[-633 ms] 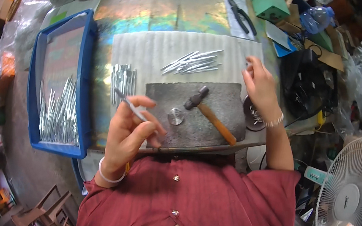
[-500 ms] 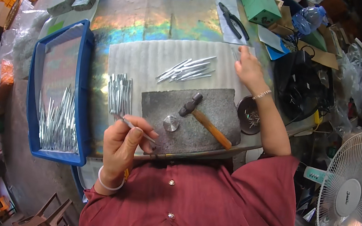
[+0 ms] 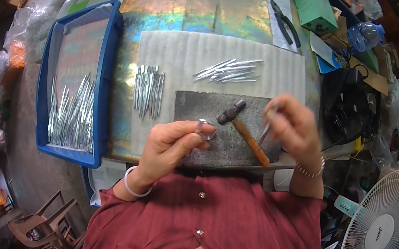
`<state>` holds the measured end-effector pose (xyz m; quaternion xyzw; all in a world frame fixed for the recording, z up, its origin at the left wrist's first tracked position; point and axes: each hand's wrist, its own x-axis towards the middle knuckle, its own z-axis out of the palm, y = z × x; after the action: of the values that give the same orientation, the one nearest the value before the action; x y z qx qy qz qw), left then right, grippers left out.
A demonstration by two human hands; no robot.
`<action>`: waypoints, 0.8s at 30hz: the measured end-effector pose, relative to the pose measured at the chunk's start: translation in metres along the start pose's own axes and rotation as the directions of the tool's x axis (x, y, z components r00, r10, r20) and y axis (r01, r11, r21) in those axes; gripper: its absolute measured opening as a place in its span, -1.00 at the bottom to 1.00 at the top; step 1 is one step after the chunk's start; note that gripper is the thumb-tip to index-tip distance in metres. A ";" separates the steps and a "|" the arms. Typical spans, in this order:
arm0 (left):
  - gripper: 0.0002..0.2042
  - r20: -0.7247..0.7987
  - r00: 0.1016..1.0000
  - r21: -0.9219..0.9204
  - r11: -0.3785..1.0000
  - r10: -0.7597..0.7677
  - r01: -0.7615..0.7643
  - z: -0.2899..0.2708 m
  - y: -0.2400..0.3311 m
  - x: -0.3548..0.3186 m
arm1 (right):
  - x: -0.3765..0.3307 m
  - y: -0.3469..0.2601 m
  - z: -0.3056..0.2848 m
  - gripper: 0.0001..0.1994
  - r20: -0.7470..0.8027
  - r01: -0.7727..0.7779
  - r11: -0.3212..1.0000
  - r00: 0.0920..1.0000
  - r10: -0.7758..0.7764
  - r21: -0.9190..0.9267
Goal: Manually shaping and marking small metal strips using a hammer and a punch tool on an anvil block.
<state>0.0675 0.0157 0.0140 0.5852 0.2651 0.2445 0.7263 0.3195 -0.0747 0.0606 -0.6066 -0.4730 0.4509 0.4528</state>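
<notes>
My left hand pinches a slim silver metal piece over the near left part of a dark grey slab. Behind those fingertips a round metal disc is partly hidden. My right hand, blurred by motion, is raised over the slab's right side with its fingers closed on a thin metal tool that points down; its exact kind is unclear. Between my hands a hammer with a wooden handle lies on the slab. Loose silver rods lie on white foam beyond, and a neat row of rods lies to the left.
A blue tray with many similar rods stands on the left. Black-handled pliers lie on paper at the far right, near a green box. A black bag and a white fan are on the right.
My right hand has come back from the foam's far right edge toward the slab, bringing a thin tool. My left hand has moved right, beside the disc. The whole view has shifted slightly.
</notes>
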 end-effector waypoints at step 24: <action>-0.92 -0.021 0.998 0.067 0.996 0.068 -0.066 0.015 -0.002 -0.005 | -0.003 0.008 0.082 -0.91 -0.064 0.265 0.962 0.961 -0.269 -0.066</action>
<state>0.0740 0.0011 0.0152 0.6146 0.2617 0.2664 0.6948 0.2403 -0.0683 0.0383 -0.5657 -0.5463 0.3500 0.5089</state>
